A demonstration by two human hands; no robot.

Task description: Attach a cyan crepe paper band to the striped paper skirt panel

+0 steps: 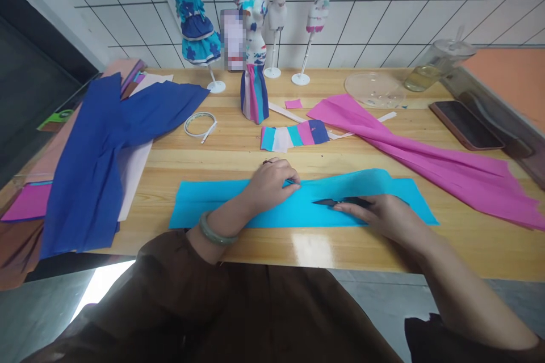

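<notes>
A long turquoise sheet (221, 201) of thin crepe-like material lies across the table in front of me, its far edge raised a little on the right. My left hand (275, 181) rests over its middle, thumb and fingers pinched at the far edge. Black scissors (326, 202) are in my right hand (385, 212), which lies over the sheet's right part. Their dark pointed tip aims left toward my left hand, above the turquoise surface. The handles are mostly covered by my fingers.
Dark blue sheets (89, 164) are piled left; a pink strip (409, 150) lies right. Behind stand small dress forms (255, 28), a striped piece (315, 133), a coiled tape measure (200, 125), a clear plate (374, 89), a lidded cup (430, 71) and a phone (466, 125).
</notes>
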